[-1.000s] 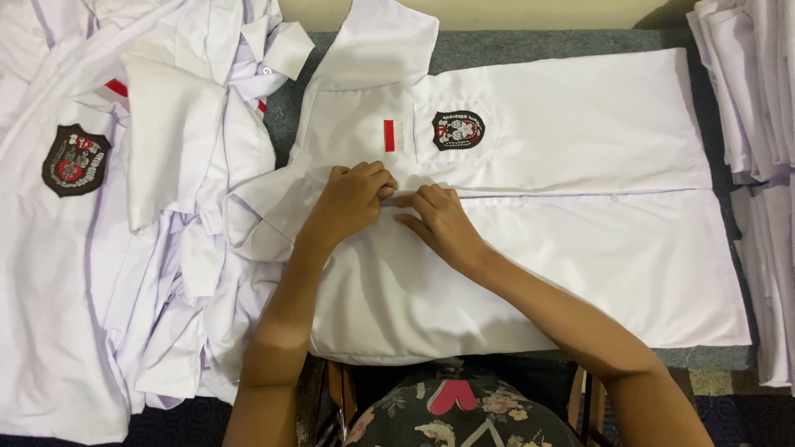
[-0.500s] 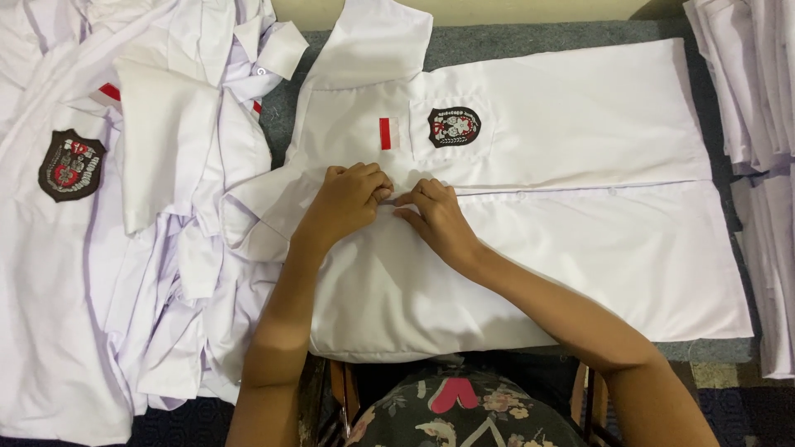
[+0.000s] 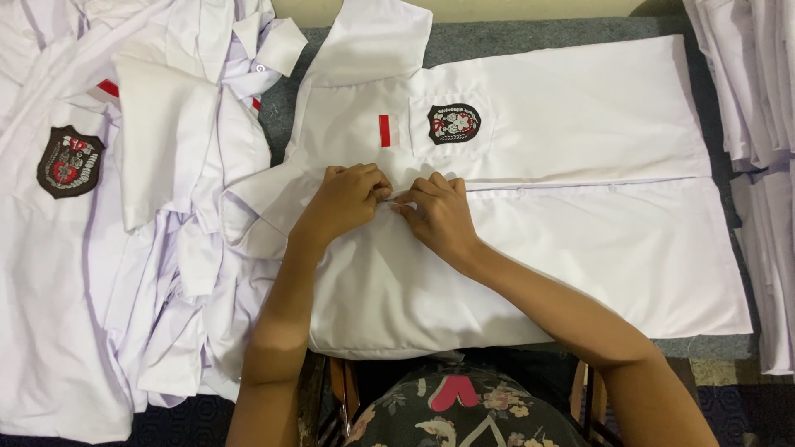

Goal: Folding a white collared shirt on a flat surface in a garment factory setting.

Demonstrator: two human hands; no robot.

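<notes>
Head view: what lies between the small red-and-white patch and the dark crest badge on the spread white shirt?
In the head view, only bare white cloth of the shirt separates the red-and-white patch from the crest badge.

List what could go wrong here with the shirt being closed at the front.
Both hands, left hand and right hand, pinch the white shirt at its front placket, so the halves might join misaligned. The loose shirt pile touches its sleeve and could snag it.

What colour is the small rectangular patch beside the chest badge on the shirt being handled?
The small patch is red and white, on the white shirt; head view.
</notes>
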